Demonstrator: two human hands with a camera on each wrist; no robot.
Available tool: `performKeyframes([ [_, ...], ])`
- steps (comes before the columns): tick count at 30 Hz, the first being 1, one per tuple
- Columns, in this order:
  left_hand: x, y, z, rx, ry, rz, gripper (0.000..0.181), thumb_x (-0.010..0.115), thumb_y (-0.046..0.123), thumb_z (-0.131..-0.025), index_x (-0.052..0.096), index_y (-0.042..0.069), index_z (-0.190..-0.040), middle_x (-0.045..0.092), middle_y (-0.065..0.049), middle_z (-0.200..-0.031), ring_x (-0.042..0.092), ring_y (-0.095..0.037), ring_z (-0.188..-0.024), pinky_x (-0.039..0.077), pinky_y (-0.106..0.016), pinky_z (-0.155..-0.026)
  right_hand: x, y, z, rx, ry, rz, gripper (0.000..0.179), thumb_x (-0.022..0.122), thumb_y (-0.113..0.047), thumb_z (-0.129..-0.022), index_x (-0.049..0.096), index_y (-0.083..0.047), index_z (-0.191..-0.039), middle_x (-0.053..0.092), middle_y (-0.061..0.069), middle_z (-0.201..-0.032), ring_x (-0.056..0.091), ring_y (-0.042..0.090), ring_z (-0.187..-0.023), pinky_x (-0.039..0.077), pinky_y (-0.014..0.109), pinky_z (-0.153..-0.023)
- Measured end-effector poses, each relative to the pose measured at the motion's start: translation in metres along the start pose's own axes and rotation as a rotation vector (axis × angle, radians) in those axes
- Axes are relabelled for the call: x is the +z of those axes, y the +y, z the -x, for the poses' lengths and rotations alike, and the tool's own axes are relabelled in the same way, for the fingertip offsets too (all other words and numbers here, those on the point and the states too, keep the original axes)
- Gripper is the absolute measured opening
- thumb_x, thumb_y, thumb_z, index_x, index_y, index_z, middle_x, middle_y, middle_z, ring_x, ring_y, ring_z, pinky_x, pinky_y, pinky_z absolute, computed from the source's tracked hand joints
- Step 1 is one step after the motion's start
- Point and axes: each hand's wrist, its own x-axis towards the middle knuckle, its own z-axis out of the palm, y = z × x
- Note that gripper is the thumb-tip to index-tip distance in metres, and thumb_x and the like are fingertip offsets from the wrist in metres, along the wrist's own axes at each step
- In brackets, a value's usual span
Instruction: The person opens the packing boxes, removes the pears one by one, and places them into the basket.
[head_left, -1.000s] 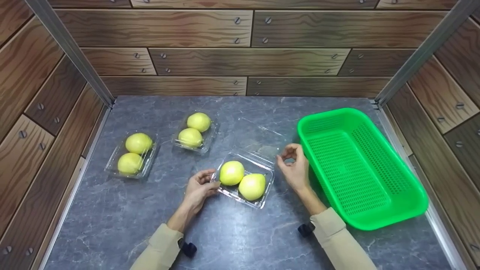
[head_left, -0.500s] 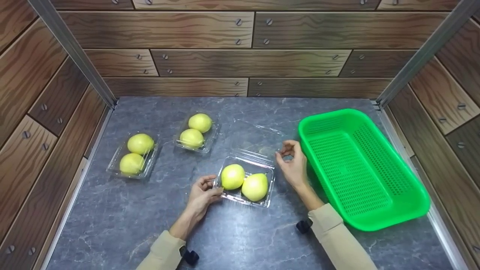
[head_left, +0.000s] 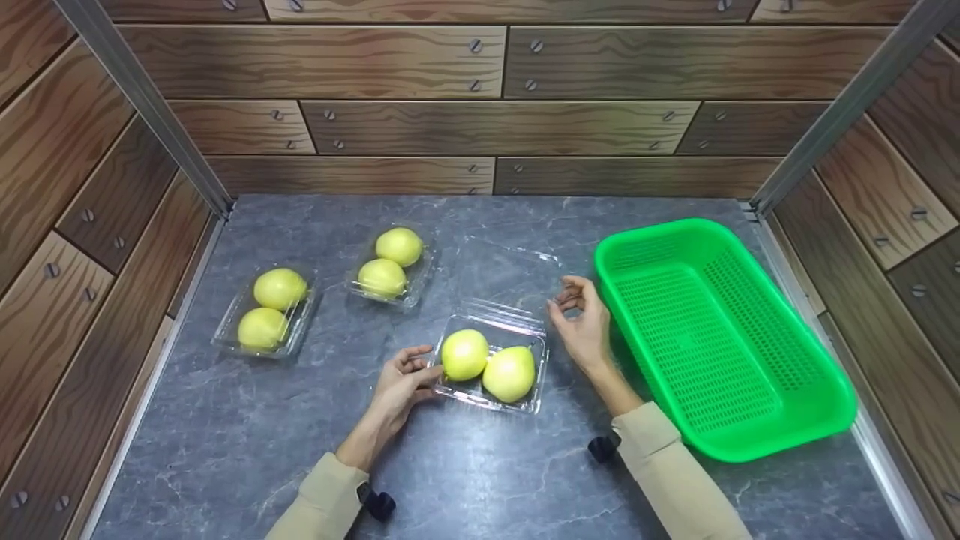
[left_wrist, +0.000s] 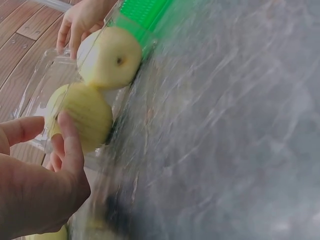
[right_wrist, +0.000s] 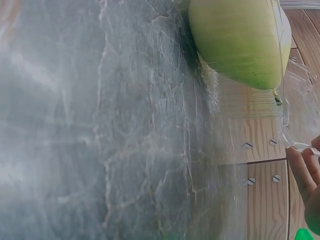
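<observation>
So, L hand [head_left: 399,386] grips box [head_left: 480,402] w/ fruit [head_left: 509,373], R hand [head_left: 583,328] pinches lid [head_left: 510,274]

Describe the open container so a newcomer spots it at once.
In the head view, find the big green basket on the right. To its left, between the left hand and right hand, sits a clear plastic container with two yellow-green fruits. Unlike the two containers farther left, its lid is flipped back, away from the person.

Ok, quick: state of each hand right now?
Left hand: at the clear rectangular plastic container, grip unclear.
Right hand: holding that container's clear plastic lid.
</observation>
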Motion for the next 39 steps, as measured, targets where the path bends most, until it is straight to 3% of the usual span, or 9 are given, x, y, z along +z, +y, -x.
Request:
performKeyframes([
  [5, -0.003, 0.004, -0.010, 0.003, 0.010, -0.063, 0.051, 0.076, 0.000, -0.087, 0.059, -0.004, -0.136, 0.061, 0.002, -0.089, 0.059, -0.009, -0.065, 0.054, -0.021, -0.052, 0.005, 0.018, -0.004, 0.026, -0.009, 0.006, 0.040, 0.073, 0.021, -0.082, 0.060, 0.018, -0.120, 0.067, 0.032, -0.090, 0.065, 0.033, -0.073, 0.062, 0.029, -0.069],
  [13, -0.009, 0.007, -0.021, -0.004, -0.008, -0.110, 0.052, 0.076, 0.001, -0.084, 0.064, -0.001, -0.135, 0.067, 0.002, -0.089, 0.063, -0.010, -0.065, 0.056, -0.021, -0.052, 0.010, 0.038, -0.008, 0.092, -0.032, -0.018, 0.043, 0.078, 0.013, -0.084, 0.064, 0.008, -0.125, 0.070, 0.025, -0.095, 0.066, 0.023, -0.076, 0.060, 0.021, -0.071],
  [21, -0.009, 0.007, -0.017, -0.004, -0.051, -0.092, 0.050, 0.075, -0.004, -0.083, 0.065, -0.005, -0.132, 0.067, 0.001, -0.089, 0.062, -0.009, -0.067, 0.057, -0.020, -0.051, 0.013, 0.039, -0.014, 0.130, -0.054, -0.026, 0.045, 0.080, 0.007, -0.085, 0.067, 0.004, -0.128, 0.071, 0.023, -0.096, 0.066, 0.014, -0.074, 0.053, 0.009, -0.058],
  [28, -0.007, 0.005, -0.012, -0.009, -0.069, -0.069, 0.050, 0.074, -0.006, -0.086, 0.061, -0.006, -0.134, 0.067, 0.002, -0.087, 0.063, -0.009, -0.066, 0.058, -0.021, -0.051, 0.016, 0.038, -0.021, 0.193, -0.090, -0.002, 0.048, 0.078, 0.008, -0.086, 0.066, 0.006, -0.132, 0.070, 0.026, -0.100, 0.066, 0.008, -0.070, 0.054, 0.010, -0.053],
  [35, -0.003, 0.001, -0.007, 0.006, -0.071, -0.069, 0.048, 0.076, -0.004, -0.087, 0.061, -0.004, -0.133, 0.064, 0.002, -0.085, 0.063, -0.009, -0.067, 0.057, -0.022, -0.050, 0.020, 0.042, -0.027, 0.266, -0.114, 0.008, 0.049, 0.079, 0.004, -0.087, 0.065, 0.007, -0.134, 0.072, 0.026, -0.102, 0.061, -0.007, -0.065, 0.054, 0.011, -0.051],
  [39, -0.001, -0.001, -0.006, 0.005, -0.066, -0.066, 0.048, 0.077, -0.004, -0.087, 0.061, -0.004, -0.133, 0.065, 0.002, -0.085, 0.063, -0.009, -0.066, 0.056, -0.022, -0.050, 0.021, 0.044, -0.030, 0.302, -0.126, 0.020, 0.051, 0.080, 0.002, -0.088, 0.065, 0.005, -0.136, 0.072, 0.024, -0.103, 0.060, -0.007, -0.064, 0.053, 0.012, -0.049],
])
